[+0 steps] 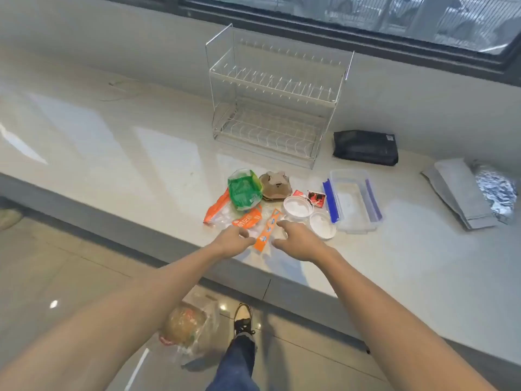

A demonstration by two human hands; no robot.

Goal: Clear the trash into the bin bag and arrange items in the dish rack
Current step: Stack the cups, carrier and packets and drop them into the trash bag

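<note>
Orange wrapper (266, 231): long strip, lies between your hands at the counter's (127, 153) front edge. Left hand (232, 240) open, fingertips at it; right hand (297, 240) open, just beside. Trash pile behind: green bag (244, 190), brown box (275, 187). White wire rack (270, 103) stands beyond, under a window. Bin bag (187, 331) on the floor below.

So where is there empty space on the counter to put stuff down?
The counter is bare left of the dish rack and the wrapper pile. It is also bare between the clear box and the foil sheets. It is crowded in front of the rack, around both hands.
</note>
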